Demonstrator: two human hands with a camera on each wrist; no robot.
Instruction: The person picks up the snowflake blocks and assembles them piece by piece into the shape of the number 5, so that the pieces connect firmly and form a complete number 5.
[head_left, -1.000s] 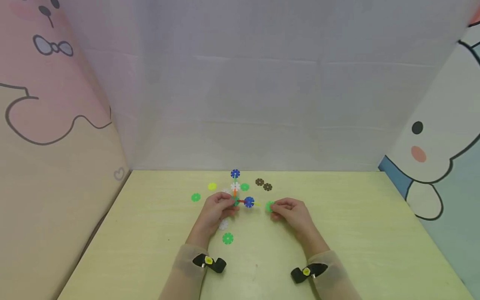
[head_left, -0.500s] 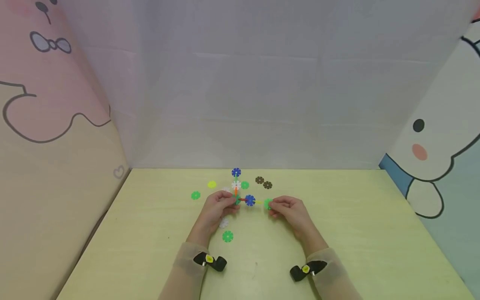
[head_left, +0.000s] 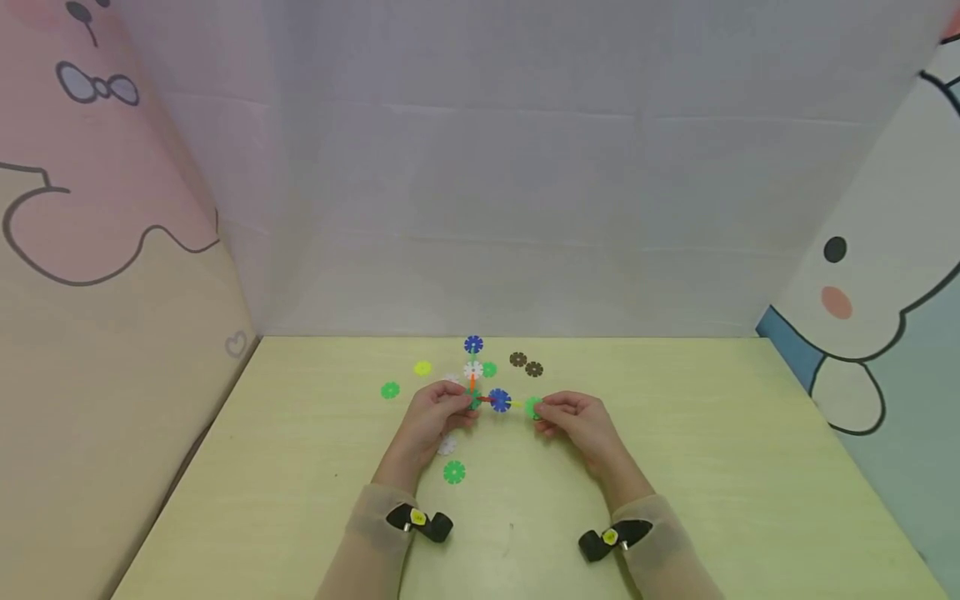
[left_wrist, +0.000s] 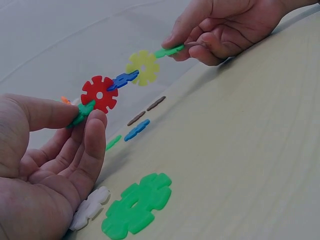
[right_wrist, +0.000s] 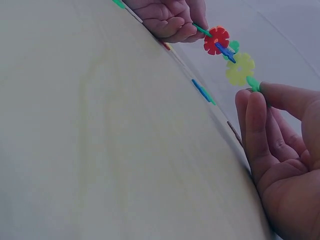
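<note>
Pinched: dark green disc, left, in left hand; light green disc, right, in right hand. Likely risked yellow disc popping loose from any crooked push.

Pretty loud mix: red disc, blue disc, yellow disc, bright green disc, dull brown discs, and the table's pale yellow, kinda streaky.

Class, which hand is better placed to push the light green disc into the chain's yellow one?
Probably the right hand, pinching the light green disc beside the yellow disc; the left hand grips a darker green disc.
</note>
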